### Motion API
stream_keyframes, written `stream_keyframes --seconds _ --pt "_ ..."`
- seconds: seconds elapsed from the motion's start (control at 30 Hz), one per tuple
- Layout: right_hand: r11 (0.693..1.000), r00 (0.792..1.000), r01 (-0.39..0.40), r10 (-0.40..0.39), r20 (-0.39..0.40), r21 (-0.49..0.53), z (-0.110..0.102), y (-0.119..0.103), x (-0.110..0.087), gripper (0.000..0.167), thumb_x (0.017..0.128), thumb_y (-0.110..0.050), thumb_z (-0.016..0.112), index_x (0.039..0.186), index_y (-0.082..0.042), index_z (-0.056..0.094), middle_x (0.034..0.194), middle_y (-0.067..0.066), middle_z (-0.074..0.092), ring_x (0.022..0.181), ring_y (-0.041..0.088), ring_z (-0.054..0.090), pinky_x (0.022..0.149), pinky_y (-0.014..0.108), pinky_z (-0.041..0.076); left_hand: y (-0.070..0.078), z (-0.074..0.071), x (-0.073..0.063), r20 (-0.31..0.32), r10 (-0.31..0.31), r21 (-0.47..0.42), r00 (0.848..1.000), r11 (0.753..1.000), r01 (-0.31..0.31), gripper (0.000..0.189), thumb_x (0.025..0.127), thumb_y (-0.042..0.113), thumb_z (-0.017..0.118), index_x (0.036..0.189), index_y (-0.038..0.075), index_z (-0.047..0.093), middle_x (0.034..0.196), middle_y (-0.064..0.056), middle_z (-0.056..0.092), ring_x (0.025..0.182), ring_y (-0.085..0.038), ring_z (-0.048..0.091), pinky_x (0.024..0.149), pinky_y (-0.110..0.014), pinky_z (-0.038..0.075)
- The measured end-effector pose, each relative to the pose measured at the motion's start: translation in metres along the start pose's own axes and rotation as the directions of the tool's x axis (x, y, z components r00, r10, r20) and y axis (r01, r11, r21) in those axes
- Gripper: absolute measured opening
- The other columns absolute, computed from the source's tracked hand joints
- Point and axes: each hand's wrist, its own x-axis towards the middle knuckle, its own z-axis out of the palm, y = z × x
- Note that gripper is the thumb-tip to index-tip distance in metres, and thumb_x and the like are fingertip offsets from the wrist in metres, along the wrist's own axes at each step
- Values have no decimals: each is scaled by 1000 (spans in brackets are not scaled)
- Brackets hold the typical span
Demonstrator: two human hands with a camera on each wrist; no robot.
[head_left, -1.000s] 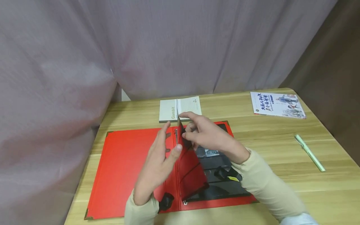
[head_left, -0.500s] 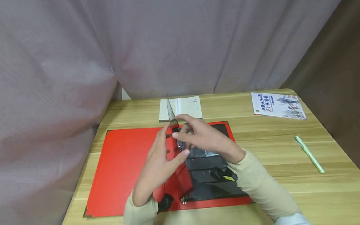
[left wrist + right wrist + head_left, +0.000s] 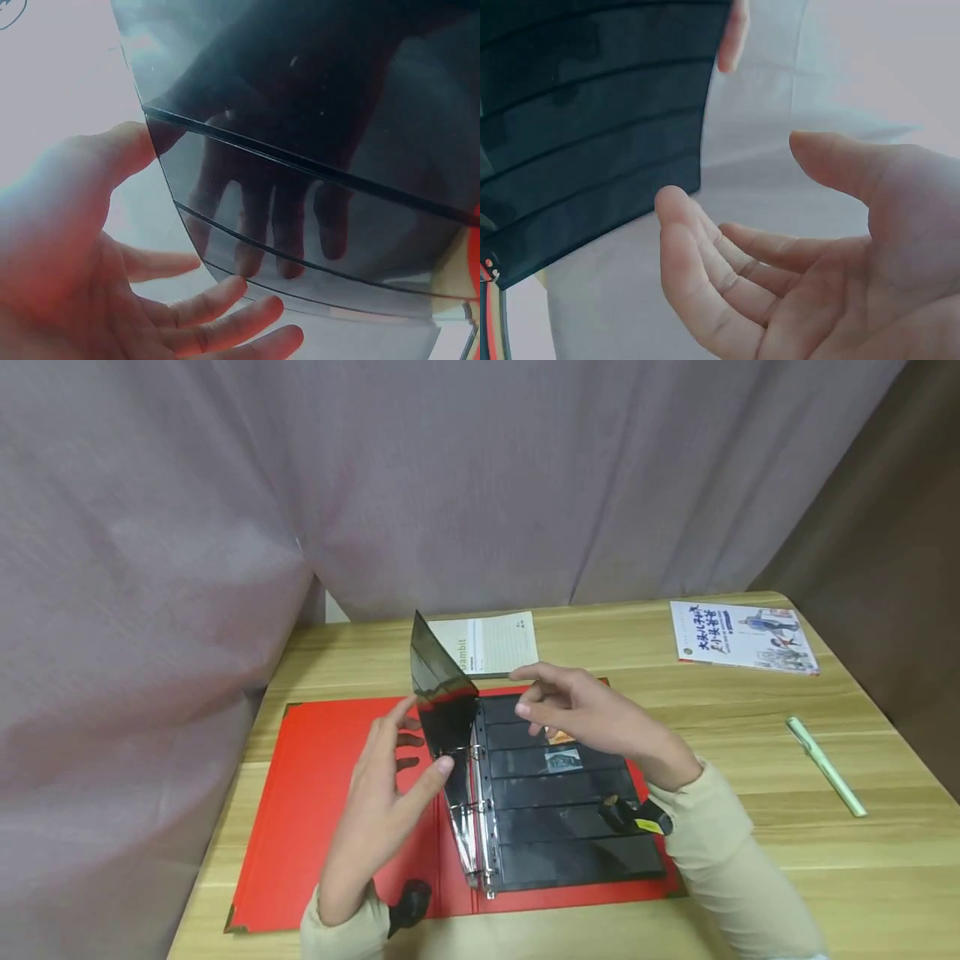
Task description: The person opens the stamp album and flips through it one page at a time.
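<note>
A red ring-binder stamp album (image 3: pixel 322 810) lies spread on the table. One black pocket page (image 3: pixel 444 693) stands up from its metal rings (image 3: pixel 477 807), leaning left. My left hand (image 3: pixel 378 806) is at this page's outer edge, fingers loosely spread behind it and thumb in front; in the left wrist view the thumb (image 3: pixel 135 146) meets the edge. My right hand (image 3: pixel 592 714), holding nothing, hovers over the right-hand page (image 3: pixel 555 860) with fingers loosely bent. An orange stamp (image 3: pixel 559 737) and a bluish stamp (image 3: pixel 564 761) sit in that page's pockets.
Behind the album lies a pale notepad (image 3: pixel 504 645) marked "Gambit", partly hidden by the raised page. A picture booklet (image 3: pixel 742 637) is at the back right, and a light green pen (image 3: pixel 825 767) lies on the right. A grey curtain (image 3: pixel 480 485) hangs behind the table.
The black page has swung from right to left past upright, uncovering the stamps beneath. My right hand has left it and moved right; my left hand has shifted left.
</note>
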Motion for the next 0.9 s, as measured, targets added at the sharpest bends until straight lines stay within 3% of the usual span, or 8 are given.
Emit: stream_keyframes --seconds 0.23,0.37,0.67,0.9 --pt "997 999 -5 9 -44 79 -14 15 -10 43 102 -6 59 141 6 48 110 16 66 88 27 68 76 33 58 -12 -9 -7 -75 34 0 997 999 -35 54 92 19 73 142 12 54 131 -2 56 116 -20 55 93 -47 54" --pt "999 997 -4 7 -81 43 -20 24 -13 44 101 -7 60 142 5 49 111 16 67 91 24 69 79 35 58 -17 -12 -10 -110 55 4 992 998 -55 46 93 15 73 137 10 59 132 -1 57 118 -19 55 93 -48 54" --pt "997 994 73 -73 -79 0 -27 61 -14 50 97 -7 68 143 1 50 121 14 64 110 31 62 91 32 55 -24 -20 -15 -136 53 -4 989 999 -54 43 95 11 70 137 11 61 135 -1 60 119 -19 58 94 -53 53" --pt "972 982 103 -132 -132 -211 -30 91 -11 52 95 -11 72 141 1 53 127 15 65 116 33 61 98 51 49 -30 -25 -22 -154 77 -30 985 996 -82 41 97 5 66 137 12 63 134 -2 64 118 -16 61 99 -27 49"
